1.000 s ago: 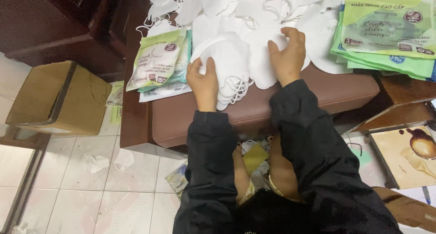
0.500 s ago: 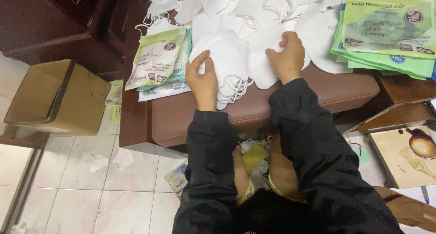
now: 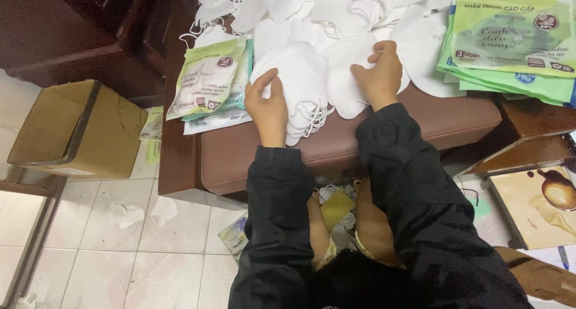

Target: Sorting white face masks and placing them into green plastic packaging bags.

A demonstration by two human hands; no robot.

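Green packet pile point(image 3: 510, 45): I see it cut by the right edge
Loose white masks point(image 3: 336, 9): run off the top edge
Stacked masks point(image 3: 300, 93): partly under my left hand point(image 3: 268, 108)
Right hand point(image 3: 379, 75): fingertips hidden among masks

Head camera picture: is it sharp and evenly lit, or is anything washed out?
Head view: mostly sharp; the pile of white face masks is bright enough to lose detail, the dark brown wooden cabinet sinks into shadow, and both the left hand and right hand show clearly.
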